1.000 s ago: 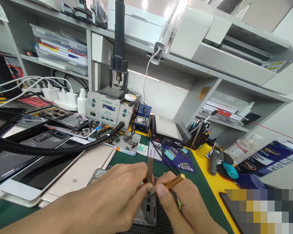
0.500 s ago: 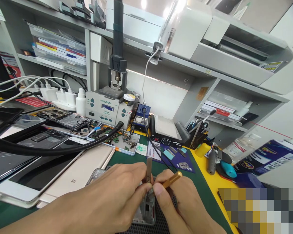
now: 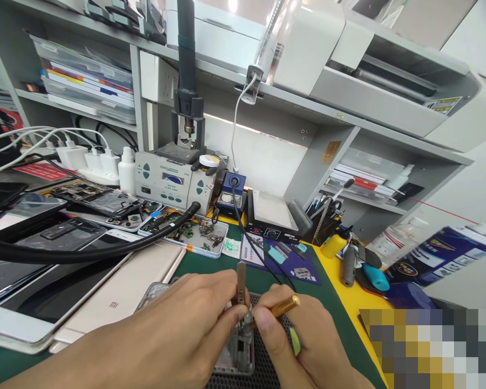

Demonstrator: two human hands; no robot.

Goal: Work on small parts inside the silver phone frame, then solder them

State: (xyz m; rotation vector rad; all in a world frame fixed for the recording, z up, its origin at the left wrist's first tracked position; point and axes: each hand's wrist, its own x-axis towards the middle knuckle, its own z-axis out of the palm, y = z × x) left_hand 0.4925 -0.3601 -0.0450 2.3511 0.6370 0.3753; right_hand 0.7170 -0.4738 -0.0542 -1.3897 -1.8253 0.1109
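Head cam, bottom center of the frame: left hand [image 3: 186, 329] is pinched around tweezers [image 3: 241, 278], right hand [image 3: 303, 337] is gripping a gold-handled screwdriver [image 3: 281, 308]. Both tips meet over an opened phone frame [image 3: 237, 354] lying on a dark mat on the green counter [image 3: 210, 265]. A gold phone [image 3: 121, 302] sits just left, and a parts tray [image 3: 186, 232] is further up.

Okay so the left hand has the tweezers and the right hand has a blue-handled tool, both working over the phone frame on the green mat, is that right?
Not quite: the tool in the right hand has a gold, brass-coloured handle, not blue, as the head view shows. The rest holds: the left hand pinches the tweezers, and both work over the phone frame on the green mat.
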